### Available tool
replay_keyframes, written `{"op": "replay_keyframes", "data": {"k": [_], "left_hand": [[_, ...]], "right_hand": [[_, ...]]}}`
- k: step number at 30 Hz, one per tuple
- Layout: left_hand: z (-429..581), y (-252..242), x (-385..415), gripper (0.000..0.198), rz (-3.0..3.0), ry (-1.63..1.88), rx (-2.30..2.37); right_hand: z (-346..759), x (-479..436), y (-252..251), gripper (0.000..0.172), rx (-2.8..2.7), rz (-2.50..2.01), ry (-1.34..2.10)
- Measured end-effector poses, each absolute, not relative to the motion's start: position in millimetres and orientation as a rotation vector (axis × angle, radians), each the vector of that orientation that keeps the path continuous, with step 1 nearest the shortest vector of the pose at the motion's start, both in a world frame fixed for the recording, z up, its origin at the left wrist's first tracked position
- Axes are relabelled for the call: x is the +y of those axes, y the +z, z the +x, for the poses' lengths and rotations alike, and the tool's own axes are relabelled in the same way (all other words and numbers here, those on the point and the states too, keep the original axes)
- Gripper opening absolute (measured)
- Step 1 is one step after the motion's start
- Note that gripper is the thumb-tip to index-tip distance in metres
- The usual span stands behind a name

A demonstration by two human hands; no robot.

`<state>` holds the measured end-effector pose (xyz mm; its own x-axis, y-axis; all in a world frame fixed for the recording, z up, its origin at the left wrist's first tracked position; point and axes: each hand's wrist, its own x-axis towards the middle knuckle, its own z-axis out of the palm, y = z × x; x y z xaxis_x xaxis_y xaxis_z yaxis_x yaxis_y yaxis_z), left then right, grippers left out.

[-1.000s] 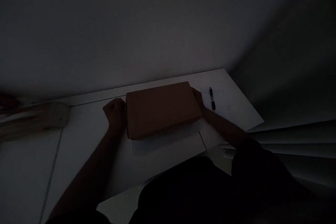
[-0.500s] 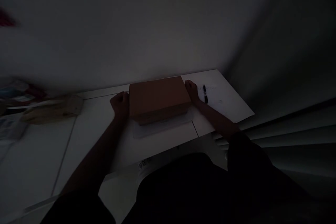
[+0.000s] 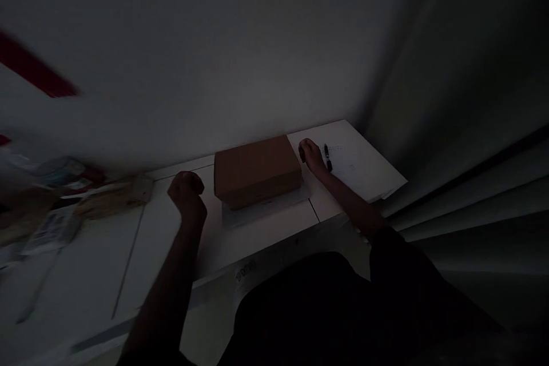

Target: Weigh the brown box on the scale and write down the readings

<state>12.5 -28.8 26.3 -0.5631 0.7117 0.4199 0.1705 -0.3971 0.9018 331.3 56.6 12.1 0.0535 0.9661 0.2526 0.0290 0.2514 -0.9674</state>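
Note:
A closed brown cardboard box (image 3: 257, 168) sits on the white table, close to the wall. A pale, see-through flat piece (image 3: 266, 204) sticks out from beneath its near side. My left hand (image 3: 185, 187) is curled into a fist to the left of the box, with a gap between them. On the other side my right hand (image 3: 311, 154), also curled, is just off the box's right end. Nothing shows in either hand, though the dim light hides the inner fingers. A black pen (image 3: 327, 157) rests just right of my right hand, on a paper with faint writing (image 3: 349, 163).
The white table (image 3: 274, 233) runs along the wall, with seams across its top. At the left lie a crumpled brown paper bag (image 3: 114, 197) and blurred packets (image 3: 51, 229). A red strip (image 3: 36, 66) is on the wall. Dark curtain-like folds (image 3: 463, 206) hang at the right.
My left hand has moved left, away from the box's side. My right hand has come slightly off the right end. The view has shifted, showing more of the left side.

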Motion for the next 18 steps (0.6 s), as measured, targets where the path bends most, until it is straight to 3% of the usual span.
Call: {"op": "replay_keyframes", "data": {"k": [5, 18], "left_hand": [[21.4, 7.0, -37.2, 0.019, 1.051, 2.068, 1.321], [20.8, -8.4, -40.2, 0.054, 1.131, 1.857, 1.174]], "right_hand": [[326.5, 41.3, 0.4, 0.042, -1.245, -1.054, 1.015], [320.6, 41.6, -5.5, 0.066, -1.249, -0.954, 1.135]]}}
